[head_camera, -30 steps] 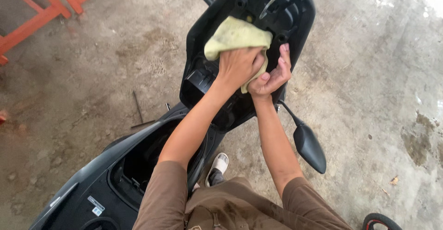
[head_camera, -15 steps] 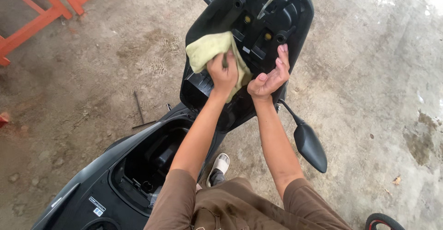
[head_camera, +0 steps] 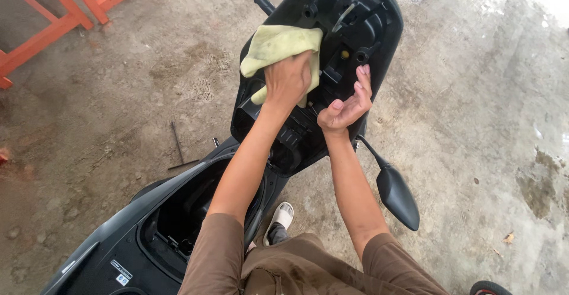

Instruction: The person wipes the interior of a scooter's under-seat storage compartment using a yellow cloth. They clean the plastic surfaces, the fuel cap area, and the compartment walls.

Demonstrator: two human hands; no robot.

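Yellow cloth (head_camera: 278, 46) gripped by left hand (head_camera: 288, 82) on raised seat underside (head_camera: 367, 28); right hand (head_camera: 347, 106) spread, bracing it.

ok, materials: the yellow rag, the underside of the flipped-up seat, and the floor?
Rag: soft woven or microfibre-like cloth, matte pale yellow; it folds and drapes under the left hand. Seat underside: looks like moulded black plastic, slight sheen, with ribs and screw bosses. Floor: bare concrete, rough, stained and patchy grey-brown.

Small white rectangular sticker (head_camera: 122, 272) on the scooter's black body (head_camera: 89, 259).
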